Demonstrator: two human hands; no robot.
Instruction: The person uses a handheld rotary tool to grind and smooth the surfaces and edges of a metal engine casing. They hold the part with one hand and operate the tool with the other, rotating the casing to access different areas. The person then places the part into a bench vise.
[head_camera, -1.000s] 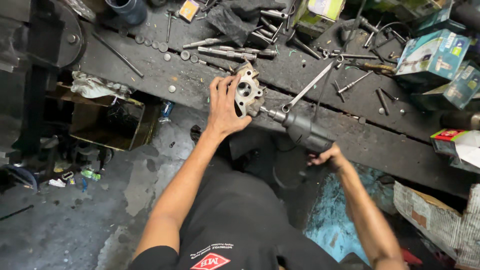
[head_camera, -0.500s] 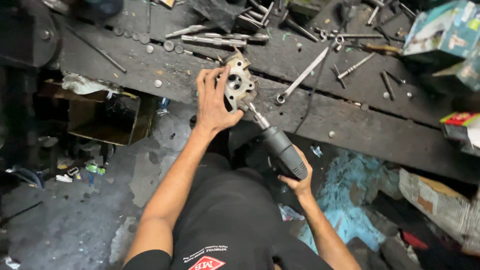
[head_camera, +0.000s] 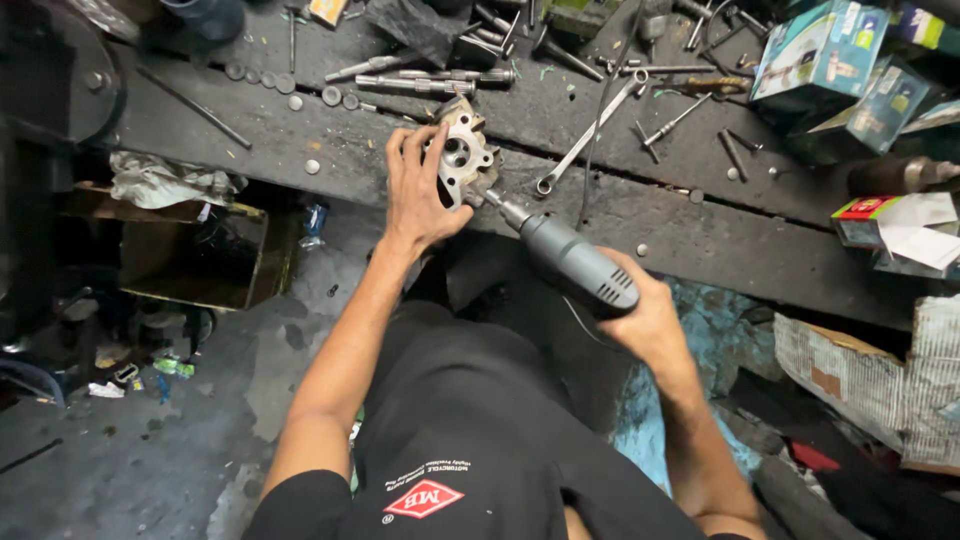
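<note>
Grey metal casting, pale, grimy and bored with round holes, is pinned on the dark workbench by the spread left hand; a grey rotary tool is gripped by the right hand, its tip at the casting's edge.

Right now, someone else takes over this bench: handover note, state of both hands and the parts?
Left hand: flat on the grey metal casting, pinning it at the workbench edge.
Right hand: gripping the grey rotary tool, tip at the casting's lower right side.
Nearby: long spanner to the right, loose shafts behind.
Done: casting steadied, tool in place.
Left: whether the tool is running, or how far the work on the casting has got, cannot be told.
</note>
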